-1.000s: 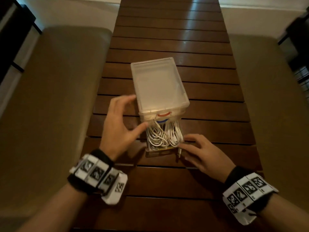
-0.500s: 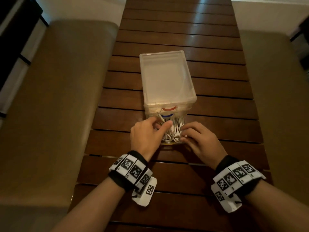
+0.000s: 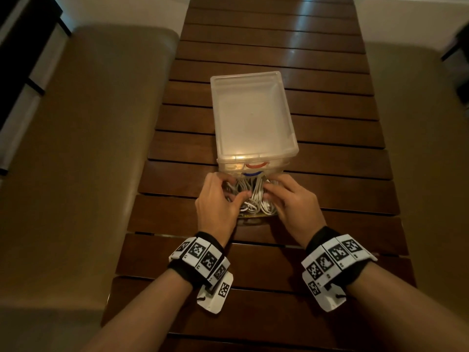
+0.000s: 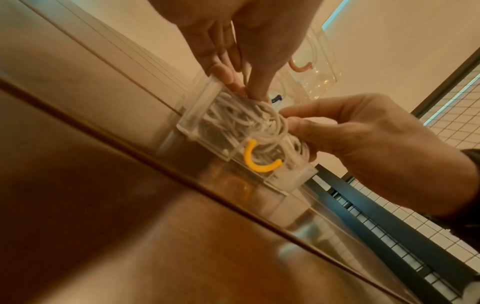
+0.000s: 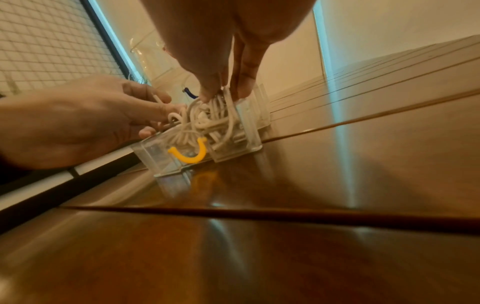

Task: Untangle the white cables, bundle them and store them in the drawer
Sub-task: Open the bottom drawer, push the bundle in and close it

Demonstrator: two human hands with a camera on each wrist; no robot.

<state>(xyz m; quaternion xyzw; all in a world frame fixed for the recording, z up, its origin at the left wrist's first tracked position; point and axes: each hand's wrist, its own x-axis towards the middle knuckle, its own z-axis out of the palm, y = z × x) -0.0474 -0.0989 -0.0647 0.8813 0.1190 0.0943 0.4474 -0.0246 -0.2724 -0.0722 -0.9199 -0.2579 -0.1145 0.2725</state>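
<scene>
White cables [image 3: 250,199] under both hands' fingertips [image 3: 243,195] (in drawer [image 4: 291,179])

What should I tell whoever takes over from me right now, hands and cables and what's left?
Left hand: fingers pressing the white cables down.
Right hand: fingertips tucking the same cables in.
Cables: coiled in the pulled-out clear plastic drawer with the yellow handle, bottom of the translucent drawer box on the slatted wooden table.
Done: cables in the drawer.
Left: tuck loops below the rim, slide the drawer shut.
</scene>
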